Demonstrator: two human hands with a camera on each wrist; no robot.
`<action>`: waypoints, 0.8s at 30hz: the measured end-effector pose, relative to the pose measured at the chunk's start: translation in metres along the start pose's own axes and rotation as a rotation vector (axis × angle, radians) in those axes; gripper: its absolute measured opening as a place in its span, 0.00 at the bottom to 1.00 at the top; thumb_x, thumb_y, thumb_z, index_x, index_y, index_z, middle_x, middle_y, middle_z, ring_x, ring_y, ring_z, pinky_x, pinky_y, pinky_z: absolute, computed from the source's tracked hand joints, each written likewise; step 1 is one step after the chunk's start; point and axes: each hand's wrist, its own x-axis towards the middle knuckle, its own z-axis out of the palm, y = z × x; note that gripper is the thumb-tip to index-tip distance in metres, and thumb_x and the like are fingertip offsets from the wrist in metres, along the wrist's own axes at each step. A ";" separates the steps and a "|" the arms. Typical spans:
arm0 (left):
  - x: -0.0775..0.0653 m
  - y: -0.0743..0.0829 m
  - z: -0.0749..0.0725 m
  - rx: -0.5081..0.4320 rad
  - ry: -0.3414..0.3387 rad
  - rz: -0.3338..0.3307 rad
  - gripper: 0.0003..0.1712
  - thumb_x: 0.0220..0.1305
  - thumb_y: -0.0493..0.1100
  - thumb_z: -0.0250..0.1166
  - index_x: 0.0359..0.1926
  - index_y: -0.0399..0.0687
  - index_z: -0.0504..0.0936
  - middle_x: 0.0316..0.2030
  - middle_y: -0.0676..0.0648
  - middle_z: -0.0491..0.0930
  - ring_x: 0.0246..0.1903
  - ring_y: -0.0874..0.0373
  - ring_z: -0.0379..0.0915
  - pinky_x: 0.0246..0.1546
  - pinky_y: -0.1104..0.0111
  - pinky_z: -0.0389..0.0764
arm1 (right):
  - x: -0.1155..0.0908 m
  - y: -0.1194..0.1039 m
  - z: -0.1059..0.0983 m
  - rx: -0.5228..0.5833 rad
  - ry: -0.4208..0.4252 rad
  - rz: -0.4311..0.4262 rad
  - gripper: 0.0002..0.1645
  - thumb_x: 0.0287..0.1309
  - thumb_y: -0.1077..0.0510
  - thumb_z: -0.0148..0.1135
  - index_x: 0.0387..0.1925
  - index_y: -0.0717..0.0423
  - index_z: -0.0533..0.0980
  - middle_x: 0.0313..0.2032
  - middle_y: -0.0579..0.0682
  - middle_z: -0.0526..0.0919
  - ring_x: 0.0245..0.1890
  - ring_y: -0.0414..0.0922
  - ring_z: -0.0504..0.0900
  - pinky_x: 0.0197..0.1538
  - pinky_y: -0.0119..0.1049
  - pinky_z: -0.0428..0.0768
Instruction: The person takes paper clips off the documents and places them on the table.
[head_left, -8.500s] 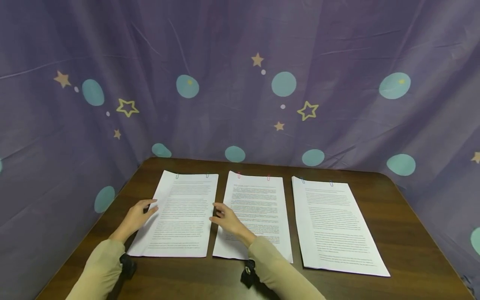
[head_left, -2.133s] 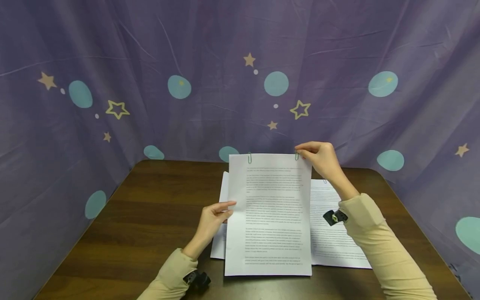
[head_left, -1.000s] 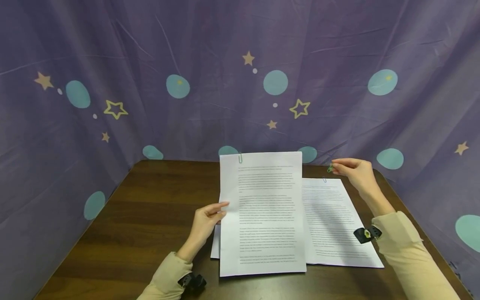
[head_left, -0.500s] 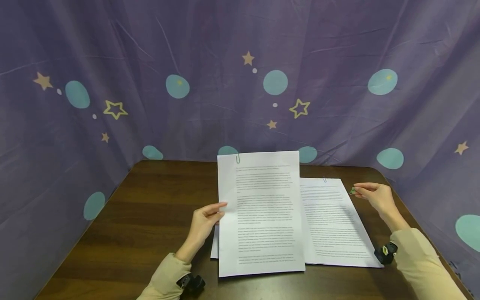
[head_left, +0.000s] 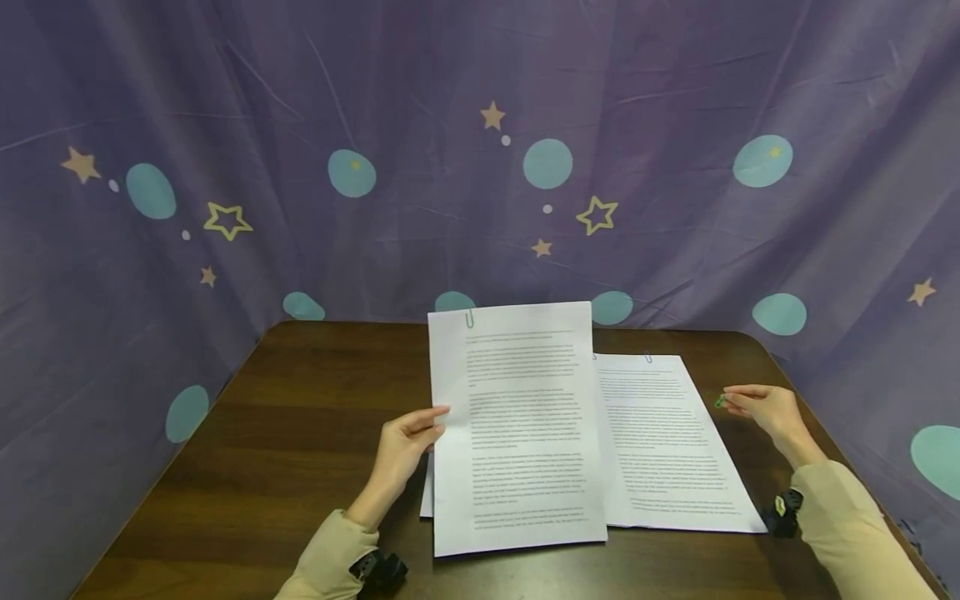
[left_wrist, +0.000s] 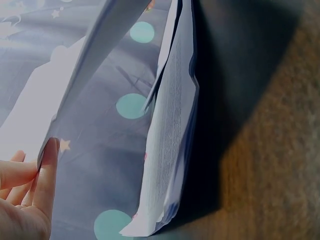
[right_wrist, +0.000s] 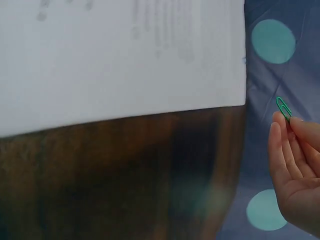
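Note:
My left hand [head_left: 403, 446] pinches the left edge of a stack of printed paper [head_left: 517, 433], held up and tilted above the table. One green paper clip [head_left: 470, 318] sits at the stack's top left; its top right corner bears no clip. Off to the right, my right hand [head_left: 772, 417] pinches a loose green paper clip [right_wrist: 283, 107] between thumb and fingertips. In the left wrist view the thumb and fingers [left_wrist: 48, 165] grip the sheet edge. The raised stack hides most of the middle paper stack [left_wrist: 170, 135], whose pink clips barely show in the left wrist view.
A third paper stack [head_left: 667, 450] with blue clips lies on the right of the brown wooden table [head_left: 247, 467], partly covered by the raised stack. Behind the table hangs a purple curtain [head_left: 420, 242] with stars and dots.
My right hand took the right green clip off the raised stack's top edge, then carried it right and down. Earlier still, the left hand's stack was lifted from the table's left side.

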 end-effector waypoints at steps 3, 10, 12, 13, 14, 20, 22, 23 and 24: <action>-0.001 -0.001 -0.001 -0.004 0.004 -0.003 0.14 0.50 0.27 0.62 0.41 0.35 0.81 0.39 0.38 0.80 0.25 0.66 0.72 0.24 0.71 0.77 | -0.009 -0.014 0.003 -0.016 0.006 0.045 0.07 0.53 0.62 0.59 0.30 0.63 0.80 0.23 0.38 0.81 0.23 0.35 0.81 0.30 0.28 0.79; 0.000 -0.001 -0.002 -0.009 0.011 -0.007 0.14 0.50 0.27 0.62 0.41 0.36 0.81 0.38 0.38 0.80 0.24 0.65 0.72 0.23 0.71 0.76 | -0.022 -0.030 0.010 -0.165 0.000 0.063 0.18 0.55 0.72 0.48 0.43 0.88 0.65 0.26 0.51 0.81 0.22 0.33 0.79 0.31 0.30 0.79; 0.000 -0.002 -0.002 -0.013 0.012 -0.010 0.14 0.50 0.27 0.62 0.40 0.35 0.81 0.38 0.38 0.80 0.23 0.65 0.72 0.23 0.73 0.75 | -0.022 -0.026 0.009 -0.158 -0.005 0.082 0.18 0.55 0.73 0.48 0.43 0.88 0.64 0.26 0.52 0.81 0.22 0.33 0.79 0.31 0.30 0.79; 0.000 -0.003 -0.002 -0.014 0.012 -0.011 0.14 0.50 0.27 0.61 0.40 0.35 0.81 0.38 0.38 0.80 0.23 0.65 0.72 0.22 0.73 0.75 | -0.022 -0.025 0.009 -0.151 -0.005 0.091 0.18 0.55 0.73 0.48 0.44 0.88 0.64 0.26 0.53 0.81 0.22 0.33 0.79 0.31 0.29 0.79; 0.001 -0.003 -0.002 -0.017 0.013 -0.012 0.14 0.50 0.27 0.61 0.40 0.35 0.81 0.38 0.38 0.80 0.23 0.65 0.72 0.22 0.74 0.74 | -0.022 -0.023 0.009 -0.151 -0.007 0.098 0.18 0.55 0.73 0.48 0.44 0.88 0.64 0.26 0.53 0.81 0.22 0.33 0.79 0.31 0.29 0.79; 0.000 -0.003 -0.003 -0.022 0.014 -0.012 0.14 0.50 0.26 0.61 0.40 0.34 0.81 0.37 0.37 0.80 0.22 0.65 0.71 0.22 0.75 0.74 | -0.022 -0.013 0.008 -0.158 -0.012 0.118 0.18 0.54 0.74 0.48 0.44 0.88 0.64 0.27 0.53 0.81 0.22 0.32 0.79 0.31 0.28 0.79; 0.000 -0.003 -0.003 -0.022 0.013 -0.004 0.14 0.50 0.27 0.61 0.40 0.34 0.81 0.37 0.37 0.80 0.22 0.65 0.71 0.22 0.74 0.74 | -0.022 -0.012 0.008 -0.158 -0.013 0.118 0.18 0.54 0.74 0.48 0.44 0.89 0.64 0.27 0.54 0.80 0.22 0.32 0.79 0.31 0.28 0.79; 0.000 -0.004 -0.003 -0.022 0.014 0.006 0.14 0.50 0.27 0.62 0.40 0.34 0.81 0.37 0.37 0.80 0.22 0.65 0.71 0.22 0.74 0.74 | -0.022 -0.011 0.008 -0.158 -0.014 0.116 0.18 0.54 0.74 0.48 0.44 0.89 0.64 0.27 0.54 0.80 0.22 0.32 0.79 0.31 0.28 0.79; 0.000 -0.004 -0.003 -0.023 0.015 0.016 0.14 0.49 0.27 0.62 0.40 0.34 0.81 0.37 0.38 0.80 0.22 0.65 0.71 0.22 0.74 0.74 | -0.022 -0.011 0.008 -0.158 -0.015 0.116 0.18 0.54 0.74 0.48 0.43 0.89 0.64 0.27 0.54 0.80 0.22 0.33 0.79 0.30 0.28 0.79</action>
